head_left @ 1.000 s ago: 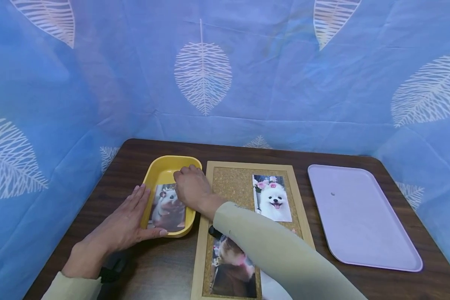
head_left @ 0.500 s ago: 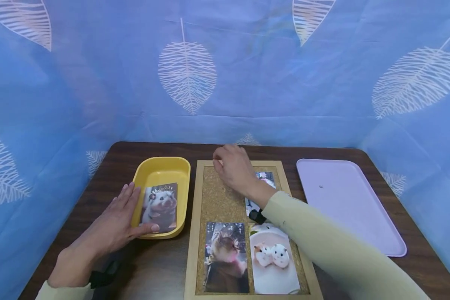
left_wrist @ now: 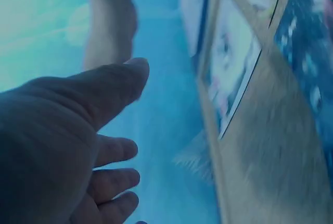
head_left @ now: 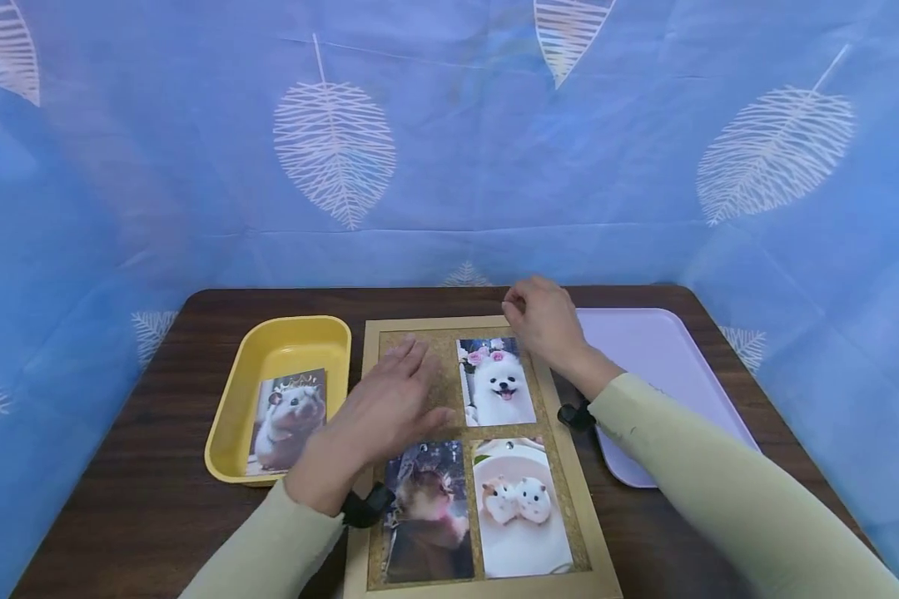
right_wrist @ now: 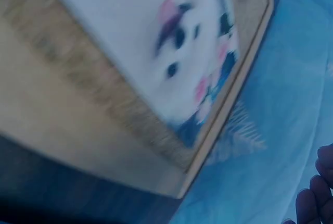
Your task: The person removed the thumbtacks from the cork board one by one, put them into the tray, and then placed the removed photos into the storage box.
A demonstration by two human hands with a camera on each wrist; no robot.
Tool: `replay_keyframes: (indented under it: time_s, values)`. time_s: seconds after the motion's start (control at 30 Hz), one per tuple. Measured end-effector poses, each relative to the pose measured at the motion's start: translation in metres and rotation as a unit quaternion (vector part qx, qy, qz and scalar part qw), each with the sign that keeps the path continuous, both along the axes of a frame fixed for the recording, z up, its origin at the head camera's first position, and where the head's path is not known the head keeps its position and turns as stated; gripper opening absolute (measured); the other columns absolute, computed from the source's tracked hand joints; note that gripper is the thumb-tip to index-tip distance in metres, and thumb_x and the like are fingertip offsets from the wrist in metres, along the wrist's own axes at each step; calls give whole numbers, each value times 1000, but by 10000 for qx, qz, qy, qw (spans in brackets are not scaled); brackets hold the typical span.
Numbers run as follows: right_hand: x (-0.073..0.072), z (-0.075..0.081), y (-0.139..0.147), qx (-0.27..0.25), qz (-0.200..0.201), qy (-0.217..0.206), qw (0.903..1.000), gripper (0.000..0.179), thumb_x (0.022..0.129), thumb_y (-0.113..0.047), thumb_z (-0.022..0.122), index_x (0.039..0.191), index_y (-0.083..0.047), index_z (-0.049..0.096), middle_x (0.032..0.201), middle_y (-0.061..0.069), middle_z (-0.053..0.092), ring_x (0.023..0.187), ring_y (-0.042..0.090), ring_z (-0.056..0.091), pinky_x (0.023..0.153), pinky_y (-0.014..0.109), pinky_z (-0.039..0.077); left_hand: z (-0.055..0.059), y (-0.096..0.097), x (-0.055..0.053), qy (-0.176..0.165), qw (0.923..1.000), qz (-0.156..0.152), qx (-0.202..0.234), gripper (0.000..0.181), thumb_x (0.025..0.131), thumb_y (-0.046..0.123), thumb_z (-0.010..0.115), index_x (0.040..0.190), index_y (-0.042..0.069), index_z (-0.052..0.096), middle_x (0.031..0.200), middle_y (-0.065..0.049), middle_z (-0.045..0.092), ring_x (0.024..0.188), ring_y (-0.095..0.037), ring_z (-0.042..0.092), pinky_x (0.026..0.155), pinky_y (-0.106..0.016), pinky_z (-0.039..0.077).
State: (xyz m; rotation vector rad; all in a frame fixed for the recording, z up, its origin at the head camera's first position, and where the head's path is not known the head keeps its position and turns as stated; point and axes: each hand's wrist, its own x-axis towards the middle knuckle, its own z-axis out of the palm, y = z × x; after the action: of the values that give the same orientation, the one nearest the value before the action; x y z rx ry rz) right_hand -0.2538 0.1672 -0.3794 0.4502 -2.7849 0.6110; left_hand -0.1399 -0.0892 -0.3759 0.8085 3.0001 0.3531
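Note:
In the head view my left hand [head_left: 389, 399] hovers, fingers extended, over the bare upper left of a wood-framed corkboard [head_left: 373, 337]. The left wrist view shows no object in its fingers. At the board's upper right corner is my right hand [head_left: 547, 329], its fingers loosely bent; no held object is visible. Three photos lie on the cork: a white dog [head_left: 498, 387], a pair of hamsters [head_left: 524, 516] and a dark animal picture [head_left: 429, 516]. A crowned hamster photo [head_left: 288, 420] rests in the yellow tray [head_left: 228, 433].
A flat purple tray [head_left: 637, 341] lies right of the corkboard, partly hidden by the right arm. Everything stands on a dark wooden table [head_left: 142, 466]. Blue leaf-patterned cloth [head_left: 449, 166] hangs behind it.
My right hand has left the yellow tray and crossed the corkboard to its upper right corner. The left hand has lifted off the yellow tray's edge and moved right over the board.

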Motion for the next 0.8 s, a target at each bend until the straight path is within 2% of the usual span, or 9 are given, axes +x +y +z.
replay_keyframes:
  time_s: [0.07, 0.17, 0.27, 0.4, 0.53, 0.67, 0.8]
  values:
    - [-3, -5, 4, 70, -22, -84, 9999, 20, 107, -19, 60, 105, -5, 75, 109, 16, 71, 105, 36, 64, 104, 57, 47, -9, 16, -12, -128, 9997, -98, -175, 79, 103, 50, 66, 159, -1, 44, 169, -23, 33, 161, -39, 24, 131, -50, 23]
    - [-6, -14, 7, 174, -1, -368, 9992, 20, 106, -19, 62, 108, -6, 77, 111, 15, 70, 108, 36, 64, 96, 54, 52, -24, 35, -27, -369, 9977, -109, -551, 84, 103, 57, 61, 162, 1, 39, 171, -20, 31, 162, -36, 23, 130, -50, 25]
    - [-9, -23, 7, 374, 131, -599, 9974, 20, 106, -20, 63, 110, -6, 78, 112, 13, 69, 108, 34, 65, 92, 51, 55, -36, 48, -37, -649, 9940, -73, -875, 90, 103, 65, 55, 166, 5, 32, 174, -17, 26, 163, -34, 21, 130, -50, 25]
    - [-14, -31, 5, 578, 342, -593, 9960, 18, 105, -19, 65, 109, -6, 78, 109, 12, 70, 106, 33, 65, 94, 51, 55, -50, 59, -44, -926, 9907, -13, -996, 96, 102, 69, 51, 168, 6, 22, 176, -15, 20, 164, -33, 15, 131, -50, 23]
    - [-18, -34, 4, 957, 559, -367, 9932, 16, 104, -18, 66, 107, -8, 78, 110, 11, 70, 110, 34, 64, 100, 54, 51, -58, 65, -48, -991, 9896, -16, -1044, 102, 100, 73, 50, 170, 7, 17, 177, -14, 15, 165, -33, 10, 132, -51, 20]
    - [-23, -38, 8, 1664, 909, -95, 9818, 17, 104, -20, 67, 112, -12, 79, 114, 9, 70, 111, 33, 61, 98, 55, 48, -62, 68, -52, -1070, 9886, -52, -1061, 104, 98, 76, 47, 170, 8, 13, 178, -12, 11, 165, -32, 5, 132, -53, 18]
    - [-28, -41, 11, 2100, 1261, -56, 9695, 19, 104, -22, 66, 114, -15, 80, 115, 7, 70, 110, 30, 57, 93, 52, 46, -65, 68, -55, -1072, 9891, -39, -1013, 103, 99, 75, 46, 170, 9, 13, 178, -12, 10, 165, -31, 6, 132, -54, 16]
